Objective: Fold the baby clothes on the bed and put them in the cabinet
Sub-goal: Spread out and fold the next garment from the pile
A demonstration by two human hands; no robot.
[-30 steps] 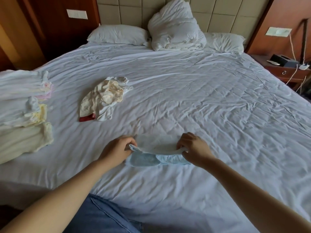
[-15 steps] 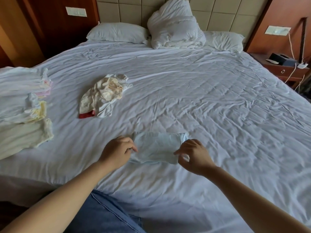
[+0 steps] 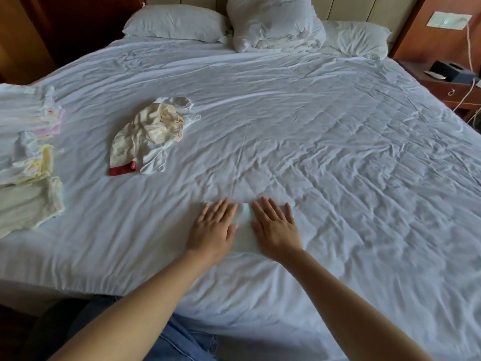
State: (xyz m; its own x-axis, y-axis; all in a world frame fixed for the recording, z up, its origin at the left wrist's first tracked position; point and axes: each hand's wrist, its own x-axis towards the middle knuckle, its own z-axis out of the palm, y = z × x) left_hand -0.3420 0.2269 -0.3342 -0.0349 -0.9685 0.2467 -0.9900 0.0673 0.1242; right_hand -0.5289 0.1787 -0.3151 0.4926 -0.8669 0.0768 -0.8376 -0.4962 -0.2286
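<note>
Pinches released, the left hand (image 3: pixel 212 230) and right hand (image 3: pixel 276 230) are pressing the pale-blue garment (image 3: pixel 244 230) flat, fingers straight, near the front edge of the bed (image 3: pixel 338 152); the fold is looking finished.

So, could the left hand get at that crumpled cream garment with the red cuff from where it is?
Probably yes. The left hand lies flat on the folded pale blue garment, holding nothing, and only bare white bed sheet lies between it and the crumpled cream garment with the red cuff.

left hand (image 3: pixel 214 230), right hand (image 3: pixel 275 229), flat on folded garment (image 3: pixel 244 230), bed (image 3: pixel 338 165)
</note>
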